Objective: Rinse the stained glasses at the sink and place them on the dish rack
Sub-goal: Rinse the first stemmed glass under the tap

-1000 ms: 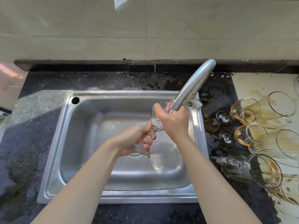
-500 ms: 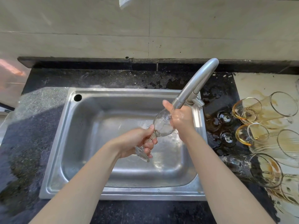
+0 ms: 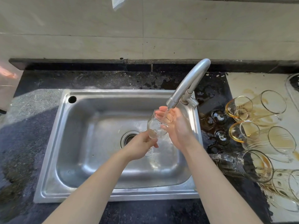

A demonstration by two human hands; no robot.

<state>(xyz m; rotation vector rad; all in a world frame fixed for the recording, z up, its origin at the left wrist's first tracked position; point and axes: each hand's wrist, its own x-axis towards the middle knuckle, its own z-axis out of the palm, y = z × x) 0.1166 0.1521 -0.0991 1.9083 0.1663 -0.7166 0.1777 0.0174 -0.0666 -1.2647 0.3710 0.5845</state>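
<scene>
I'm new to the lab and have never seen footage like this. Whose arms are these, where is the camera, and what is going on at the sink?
No machine here: these are a person's two bare arms, seen by a wide-angle camera worn on their head, looking down. The left hand has its grip round the stem of a clear glass, tilted under the running faucet. The right hand is open, touching the glass's rim under the water. Below is a steel sink set in a dark countertop. To the right, several stained glasses lie on their sides.
</scene>
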